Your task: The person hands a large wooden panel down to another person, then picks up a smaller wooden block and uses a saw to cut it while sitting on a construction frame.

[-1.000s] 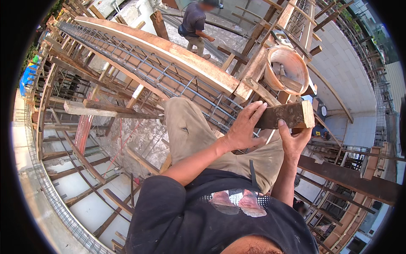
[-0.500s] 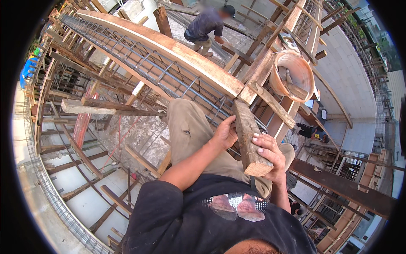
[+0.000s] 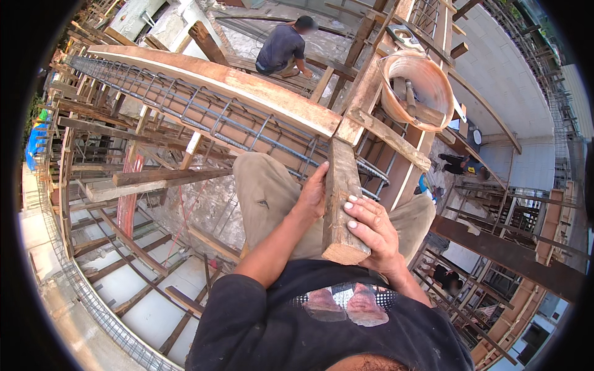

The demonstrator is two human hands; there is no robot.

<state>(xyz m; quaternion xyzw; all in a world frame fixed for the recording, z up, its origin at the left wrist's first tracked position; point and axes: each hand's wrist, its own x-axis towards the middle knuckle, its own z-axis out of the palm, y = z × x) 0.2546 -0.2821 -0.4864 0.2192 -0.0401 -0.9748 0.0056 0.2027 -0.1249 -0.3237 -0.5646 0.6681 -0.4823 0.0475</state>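
Note:
I hold a short, weathered wooden block (image 3: 340, 185) lengthwise in front of me, above my lap, its cut end toward my body. My left hand (image 3: 309, 195) grips its left side, while the fingers of my right hand (image 3: 374, 229) wrap over the right side near the close end. Beyond the block, a steel rebar cage (image 3: 238, 127) runs inside timber formwork (image 3: 272, 93). A loose wooden batten (image 3: 387, 139) lies across the formwork to the right, below an orange bucket (image 3: 391, 83) holding tools I cannot make out clearly.
A saw (image 3: 402, 36) lies behind the bucket. A crouching co-worker (image 3: 278, 49) is beyond the formwork, another person (image 3: 461, 166) below right. Open timber framing (image 3: 142, 176) surrounds me, with a drop beneath. A dark plank (image 3: 507, 253) spans the right.
The block has turned from crosswise to lengthwise, and my right hand has shifted down over its near end. The co-worker has gone from standing to crouching.

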